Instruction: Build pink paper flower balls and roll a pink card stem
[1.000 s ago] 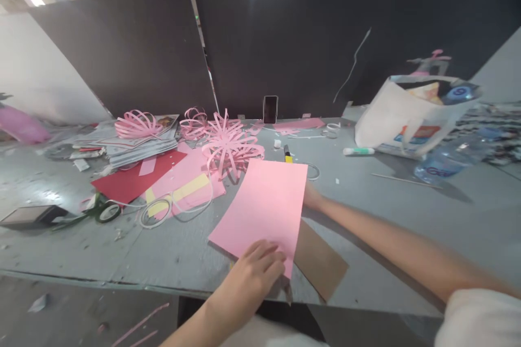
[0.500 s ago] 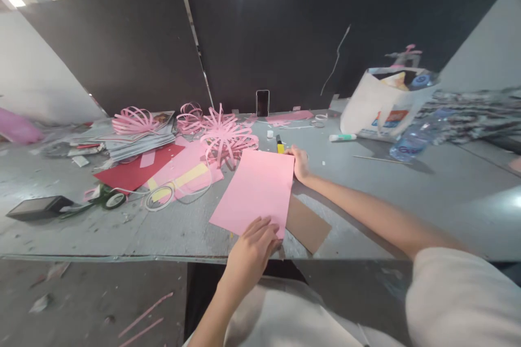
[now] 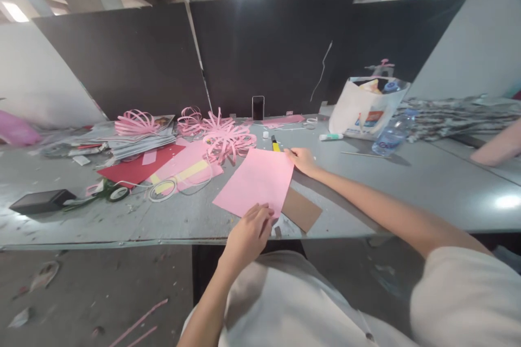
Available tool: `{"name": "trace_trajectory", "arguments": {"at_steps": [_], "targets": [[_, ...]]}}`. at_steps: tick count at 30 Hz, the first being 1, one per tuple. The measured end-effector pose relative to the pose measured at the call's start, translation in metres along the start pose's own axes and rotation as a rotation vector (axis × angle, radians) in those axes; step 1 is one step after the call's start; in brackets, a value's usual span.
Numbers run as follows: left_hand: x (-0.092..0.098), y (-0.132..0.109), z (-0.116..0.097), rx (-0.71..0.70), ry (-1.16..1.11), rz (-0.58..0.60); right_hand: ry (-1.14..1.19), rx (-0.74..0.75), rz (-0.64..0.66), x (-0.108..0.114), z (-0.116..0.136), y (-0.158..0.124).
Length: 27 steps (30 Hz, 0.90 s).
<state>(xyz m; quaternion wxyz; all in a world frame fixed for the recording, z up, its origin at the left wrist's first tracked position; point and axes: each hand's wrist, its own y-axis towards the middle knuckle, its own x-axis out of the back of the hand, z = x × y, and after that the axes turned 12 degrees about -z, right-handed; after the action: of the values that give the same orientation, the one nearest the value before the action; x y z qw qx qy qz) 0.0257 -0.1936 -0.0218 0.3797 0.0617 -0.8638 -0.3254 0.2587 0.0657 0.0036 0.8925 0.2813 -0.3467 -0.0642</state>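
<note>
A pink sheet of paper [image 3: 258, 179] lies slanted in front of me, partly over a brown piece of card [image 3: 302, 210]. My left hand [image 3: 250, 230] is at its near edge, fingers resting on top and closed against the paper; the thumb's grip is partly hidden. At the far right corner, my right hand [image 3: 302, 161] pinches the sheet between closed fingers. Just beyond that corner lies a yellow and black utility knife [image 3: 275, 144]. A pink paper-strip ball [image 3: 230, 138] sits past the sheet's far left side.
Red paper [image 3: 140, 167], a coiled white cord [image 3: 163, 188], green-handled scissors [image 3: 114, 191] and a dark box [image 3: 43, 201] are at left. A phone [image 3: 258, 108] stands against the black panel. A glue stick [image 3: 331, 136], a white bag [image 3: 364, 111] and a plastic bottle [image 3: 393, 138] are at right.
The camera view has tilted up and turned slightly right. Both hands stay on the pink sheet, which keeps nearly the same place on the table.
</note>
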Motion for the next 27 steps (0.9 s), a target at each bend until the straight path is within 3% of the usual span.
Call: {"name": "trace_trajectory", "arguments": {"at_steps": [7,13,18,22,27], "targets": [[-0.006,-0.001,0.003,-0.060,0.025,-0.058,-0.106,-0.042,0.006,0.031,-0.030,-0.004],[-0.009,-0.003,0.004,-0.022,0.054,-0.055,-0.056,-0.035,-0.020,0.037,-0.030,0.006],[-0.007,-0.003,0.002,-0.021,0.036,-0.091,0.040,-0.065,0.057,0.033,-0.025,-0.002],[0.012,-0.005,0.004,0.058,-0.104,-0.032,0.151,-0.098,0.291,0.040,-0.013,-0.008],[0.059,0.002,0.025,0.120,-0.221,0.000,0.377,-0.148,0.715,0.067,0.009,-0.010]]}}
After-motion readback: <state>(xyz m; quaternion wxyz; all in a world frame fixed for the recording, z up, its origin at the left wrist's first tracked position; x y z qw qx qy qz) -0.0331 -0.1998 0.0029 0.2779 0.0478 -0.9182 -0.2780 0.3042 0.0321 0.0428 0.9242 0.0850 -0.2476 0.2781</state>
